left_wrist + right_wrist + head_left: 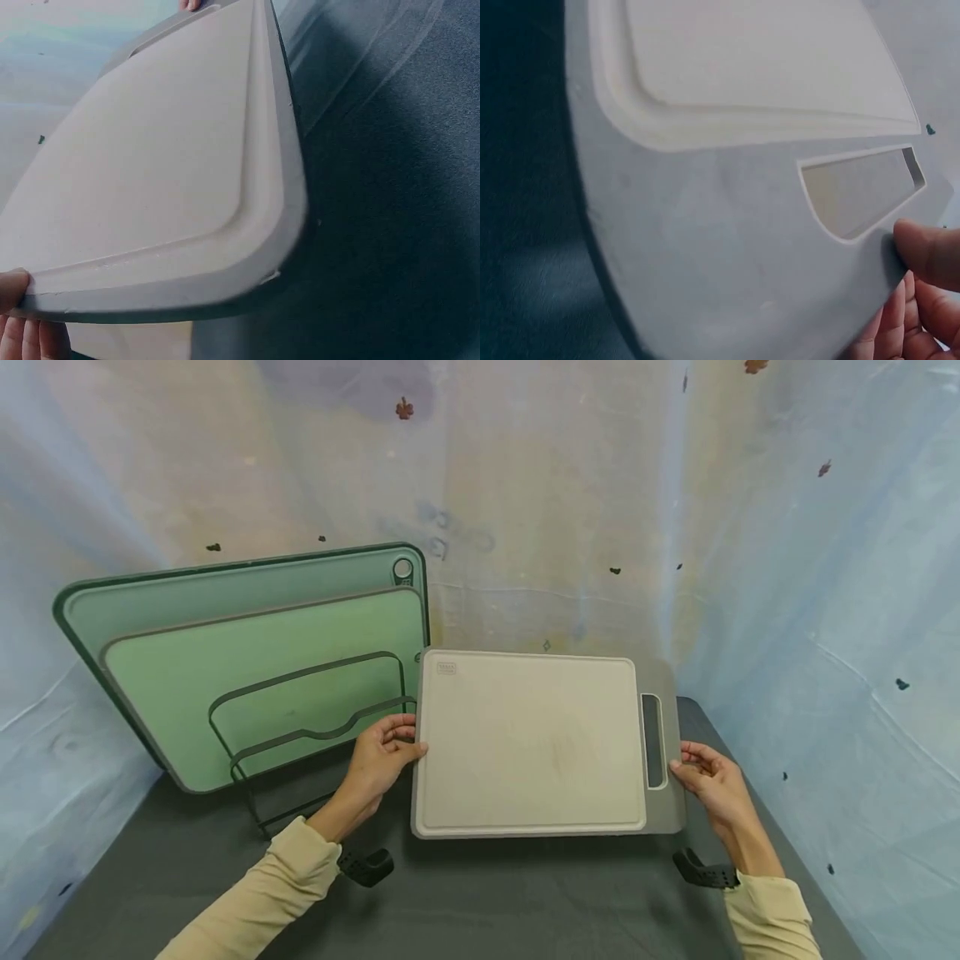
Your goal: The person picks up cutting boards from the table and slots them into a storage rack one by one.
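A beige cutting board [528, 743] with a grey handle end is held up between both hands, its broad face towards me. My left hand [378, 760] pinches its left edge, thumb on the front face and fingers behind. At the other end my right hand [712, 781] pinches the edge beside the handle slot, thumb in front. In the left wrist view the board [150, 150] shows a groove along its rim. The right wrist view shows the slot in the grey end of the board [705, 210], near the right thumb.
At the left a dark wire rack [300, 735] stands on the dark grey table [510, 902]. A light green cutting board [262, 668] and a larger dark-rimmed green one [240, 581] lean in it, tilted. Pale patterned sheeting [540, 510] hangs behind.
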